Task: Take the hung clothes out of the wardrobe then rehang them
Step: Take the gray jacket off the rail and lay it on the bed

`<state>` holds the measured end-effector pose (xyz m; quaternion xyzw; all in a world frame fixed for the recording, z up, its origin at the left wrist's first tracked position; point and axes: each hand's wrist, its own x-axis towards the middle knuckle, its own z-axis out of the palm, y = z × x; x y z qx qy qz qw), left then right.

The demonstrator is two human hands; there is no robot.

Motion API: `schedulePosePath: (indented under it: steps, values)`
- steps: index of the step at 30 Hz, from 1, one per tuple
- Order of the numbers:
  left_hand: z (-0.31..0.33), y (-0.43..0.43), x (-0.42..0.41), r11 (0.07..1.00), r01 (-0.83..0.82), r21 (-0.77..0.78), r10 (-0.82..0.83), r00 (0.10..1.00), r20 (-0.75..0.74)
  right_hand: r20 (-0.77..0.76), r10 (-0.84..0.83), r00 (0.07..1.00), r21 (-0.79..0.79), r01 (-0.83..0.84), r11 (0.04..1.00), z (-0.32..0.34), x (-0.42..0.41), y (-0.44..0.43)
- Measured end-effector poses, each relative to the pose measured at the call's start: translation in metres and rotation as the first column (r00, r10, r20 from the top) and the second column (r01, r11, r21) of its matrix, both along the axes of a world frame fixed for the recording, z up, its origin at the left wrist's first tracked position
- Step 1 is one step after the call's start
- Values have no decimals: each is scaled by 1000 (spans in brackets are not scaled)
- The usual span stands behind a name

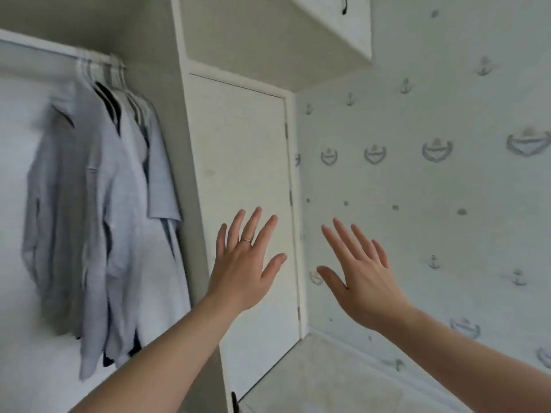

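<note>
both hands empty. left hand (244, 272) is flat, fingers straight and spread, back toward the camera, raised in front of the white door (238, 162); ring (246, 240) on one finger. right hand (366, 290) is the same, spread wide and holding nothing, up in front of the wall (432, 189). cannot tell if either touches a surface.

shirts (119, 204) hang left of both hands, tops well above them, in the open wardrobe bay. they are bunched at the right end of the rail (35, 49), on hangers (101, 73), near the side panel (176, 144). each shirt's long axis is vertical and the rail runs roughly left-right, so i judge they come off by lifting at the hooks, up and left of the hands. nothing taken out yet.

left hand is nearer, just past the panel edge. right hand is well apart and would have to cross the left arm. judgement: left goes first, up-left to the hooks.

in the way: the side panel stands between the hands and the shirts, so the reach has to go round its front edge. left forearm passes in front of the hems. shirts are blurred, so count unclear; something dark sits between the pale ones.

around: upper cabinet (337, 28) overhead right, ledge (313, 380) low right under the anchor-print wall.
</note>
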<state>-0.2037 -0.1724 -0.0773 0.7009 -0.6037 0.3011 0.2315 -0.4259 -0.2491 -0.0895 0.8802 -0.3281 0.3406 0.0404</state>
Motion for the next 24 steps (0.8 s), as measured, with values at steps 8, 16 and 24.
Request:
schedulePosePath:
  steps: [8,16,24]
  values:
    - [106,104,166,928,-325,-181,334,942,23,88,296,951,-205,-273,940,118,184,35]
    - [173,156,285,847,-527,-77,485,822,-298,67,483,873,-229,-458,859,212,324,46]
    - [218,137,360,849,-517,-108,389,750,-535,40,467,883,-239,-446,863,294,434,17]
